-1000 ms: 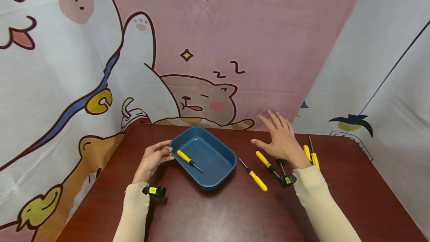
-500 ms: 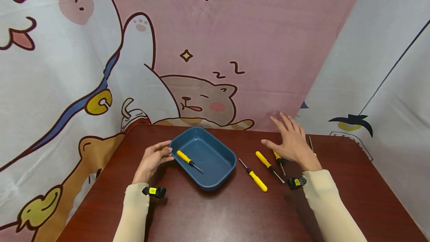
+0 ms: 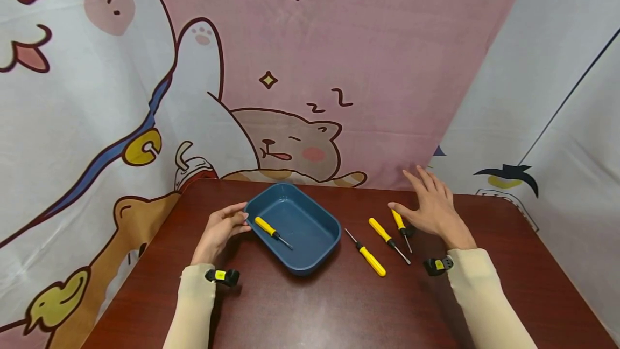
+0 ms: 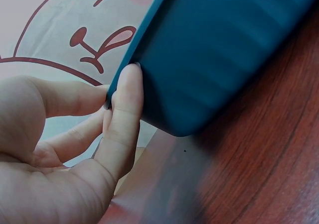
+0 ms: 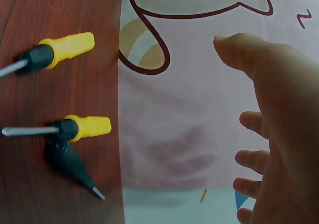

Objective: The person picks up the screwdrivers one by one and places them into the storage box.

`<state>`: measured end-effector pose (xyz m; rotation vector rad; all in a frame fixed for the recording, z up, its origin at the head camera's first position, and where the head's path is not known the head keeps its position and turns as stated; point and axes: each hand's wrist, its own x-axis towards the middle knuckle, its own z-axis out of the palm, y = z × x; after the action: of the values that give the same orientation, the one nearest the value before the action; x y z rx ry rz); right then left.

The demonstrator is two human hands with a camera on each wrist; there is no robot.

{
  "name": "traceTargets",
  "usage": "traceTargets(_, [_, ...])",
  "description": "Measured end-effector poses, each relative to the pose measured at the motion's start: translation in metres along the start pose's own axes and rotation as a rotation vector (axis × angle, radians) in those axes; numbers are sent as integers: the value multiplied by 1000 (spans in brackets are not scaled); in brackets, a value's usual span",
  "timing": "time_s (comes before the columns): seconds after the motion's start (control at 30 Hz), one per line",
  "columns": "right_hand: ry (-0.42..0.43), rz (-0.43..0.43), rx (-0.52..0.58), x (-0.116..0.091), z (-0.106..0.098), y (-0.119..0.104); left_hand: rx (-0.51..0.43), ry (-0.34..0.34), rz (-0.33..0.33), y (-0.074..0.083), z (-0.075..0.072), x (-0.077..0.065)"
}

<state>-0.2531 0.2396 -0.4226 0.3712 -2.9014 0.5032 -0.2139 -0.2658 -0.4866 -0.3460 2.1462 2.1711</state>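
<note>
My left hand [image 3: 220,233] pinches the left rim of a blue rectangular basin [image 3: 310,246]; in the left wrist view the thumb and fingers [image 4: 130,92] lie on either side of that rim. Inside the basin is a yellow-handled screwdriver [image 3: 266,226]. Over the right part of the table hovers my right hand [image 3: 433,209], fingers spread and holding nothing. Close to its thumb lies a yellow screwdriver [image 3: 399,221]. A black-handled tool with a thin metal tip [image 5: 70,164] touches that screwdriver in the right wrist view; the hand mostly hides it in the head view.
Two more yellow screwdrivers, one nearer the basin [image 3: 372,261] and one beside it [image 3: 380,229], lie between basin and right hand. The reddish-brown table [image 3: 310,316] ends at a cartoon-printed cloth [image 3: 387,69] behind.
My right hand has drifted right and slightly toward me, uncovering the yellow screwdriver by its thumb and covering the screwdrivers seen farther right. The left hand and basin have stayed put.
</note>
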Motion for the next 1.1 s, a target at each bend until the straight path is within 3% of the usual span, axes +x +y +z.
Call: traceTargets(1.1, [-58,141,52,-21,3,60,-11,-10,0,0,-1,0])
